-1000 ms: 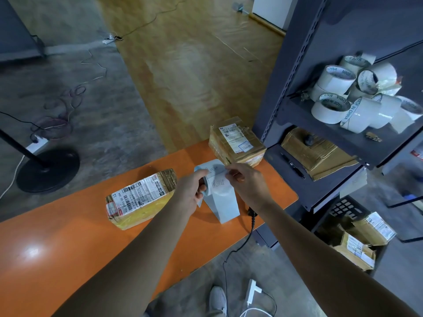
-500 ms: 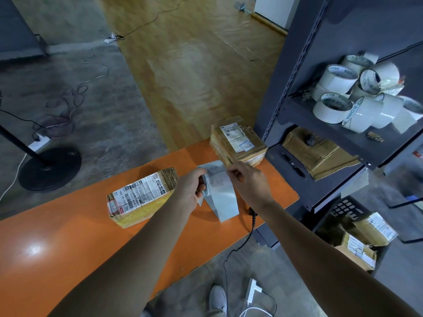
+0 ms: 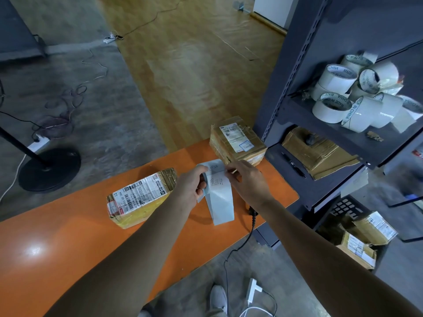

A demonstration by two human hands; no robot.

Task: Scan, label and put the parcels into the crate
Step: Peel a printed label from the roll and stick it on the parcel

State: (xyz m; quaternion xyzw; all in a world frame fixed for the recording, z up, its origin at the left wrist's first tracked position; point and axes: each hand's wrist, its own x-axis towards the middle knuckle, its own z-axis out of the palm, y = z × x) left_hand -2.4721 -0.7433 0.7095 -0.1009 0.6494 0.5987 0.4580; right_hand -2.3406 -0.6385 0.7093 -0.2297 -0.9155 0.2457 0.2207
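Labelling step, we judge. Our left hand and right hand both pinch the pale blue-white paper label strip, held between the yellow tape-wrapped parcel and the brown cardboard parcel. Next: peel one label cleanly and press it flat on a parcel.

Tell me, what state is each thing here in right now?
label strip, held between both hands, tail hanging down
left hand, gripping the strip's left edge
right hand, pinching the strip's top
yellow parcel, lying on the table, untouched
brown parcel, lying at the table's far end, untouched
crate, on the floor, holding parcels
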